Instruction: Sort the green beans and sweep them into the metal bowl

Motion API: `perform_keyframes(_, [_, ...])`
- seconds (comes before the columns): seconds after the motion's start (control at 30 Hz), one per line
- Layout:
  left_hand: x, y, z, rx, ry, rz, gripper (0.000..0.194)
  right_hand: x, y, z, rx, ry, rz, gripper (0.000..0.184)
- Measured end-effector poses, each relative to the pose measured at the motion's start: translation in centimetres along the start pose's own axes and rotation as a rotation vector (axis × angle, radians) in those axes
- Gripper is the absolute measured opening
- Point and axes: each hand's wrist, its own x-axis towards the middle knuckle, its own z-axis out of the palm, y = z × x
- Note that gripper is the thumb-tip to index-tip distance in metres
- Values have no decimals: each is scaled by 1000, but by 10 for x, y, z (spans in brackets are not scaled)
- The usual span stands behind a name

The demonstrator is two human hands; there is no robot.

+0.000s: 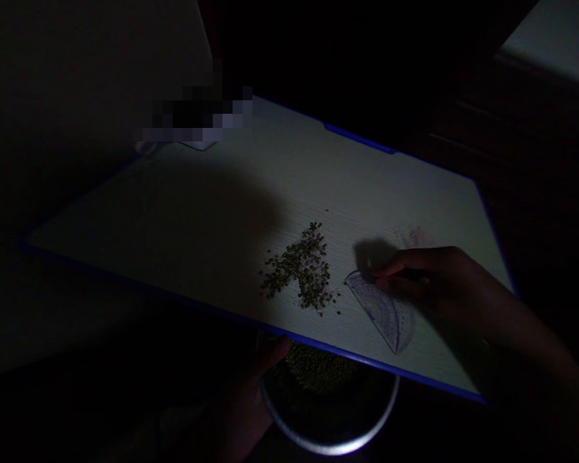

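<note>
A clear half-round protractor (377,310) is pinched in my right hand (429,278), its straight edge turned toward a loose pile of small green beans (303,267). The beans lie on a pale board (212,206) with a blue rim, apart from the protractor except for a stray bean or two near it. Below the board's near edge, my left hand (255,392) grips a shiny metal bowl (361,444) by its left side, thumb at the rim. More green beans (318,370) fill part of the bowl. The board hides the bowl's far side.
A pale object (202,143), partly blurred out, stands at the board's far left corner. Pinkish crumbs or powder (415,236) lie beyond my right hand. A blue clip-like strip (359,138) runs along the far edge. The surroundings are very dark.
</note>
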Motion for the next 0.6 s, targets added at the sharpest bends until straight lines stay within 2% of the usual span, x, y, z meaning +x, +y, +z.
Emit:
perform_keyframes(0.23, [2,-2,0,-21,17,-3,18,3,-3,10,36,84,58,20])
perform_keyframes(0.33, [2,-1,2,4,147,-35,14,0,6,0,-42,123,110,25])
perform_keyframes(0.43, [2,1,11,65,277,-25,19,-3,18,-16,-122,160,182,22])
perform_keyframes(0.6, [4,5,17,155,321,-8,27,-7,35,-37,-233,284,230,19])
